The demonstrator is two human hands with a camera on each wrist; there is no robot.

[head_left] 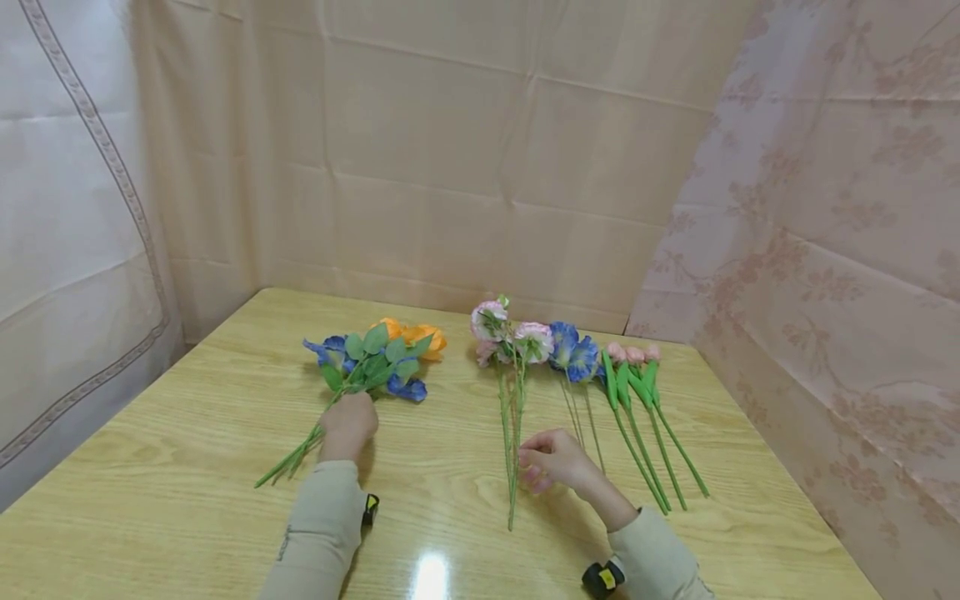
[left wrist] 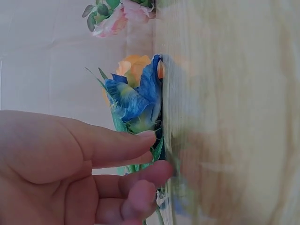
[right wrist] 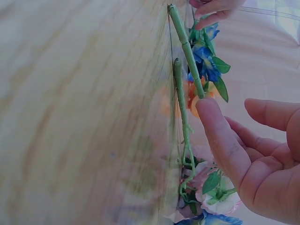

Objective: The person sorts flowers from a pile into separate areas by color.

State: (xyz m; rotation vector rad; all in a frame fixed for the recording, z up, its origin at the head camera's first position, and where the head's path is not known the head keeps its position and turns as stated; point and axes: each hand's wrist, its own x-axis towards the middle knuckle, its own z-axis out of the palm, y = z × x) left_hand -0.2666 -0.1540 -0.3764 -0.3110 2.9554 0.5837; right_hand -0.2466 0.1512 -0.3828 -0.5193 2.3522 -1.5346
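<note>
My left hand (head_left: 349, 418) is at the stems of a bunch of artificial flowers, with blue blooms (head_left: 335, 353), orange blooms (head_left: 423, 340) and green leaves (head_left: 377, 365). In the left wrist view its thumb and loosely bent fingers stand apart, the stems showing behind them. My right hand (head_left: 558, 463) is beside the long stems (head_left: 515, 433) of the pink-and-white flowers (head_left: 534, 342). One green stem (right wrist: 187, 54) meets its forefinger in the right wrist view, while the thumb stays apart.
Blue flowers (head_left: 573, 353) on thin stems lie right of the pink-and-white ones. Farther right are several pink tulips (head_left: 634, 354) with green stems. All rest on a wooden table (head_left: 442, 467), with beige cloth (head_left: 450, 167) hanging behind it and patterned cloth (head_left: 840, 250) at the right.
</note>
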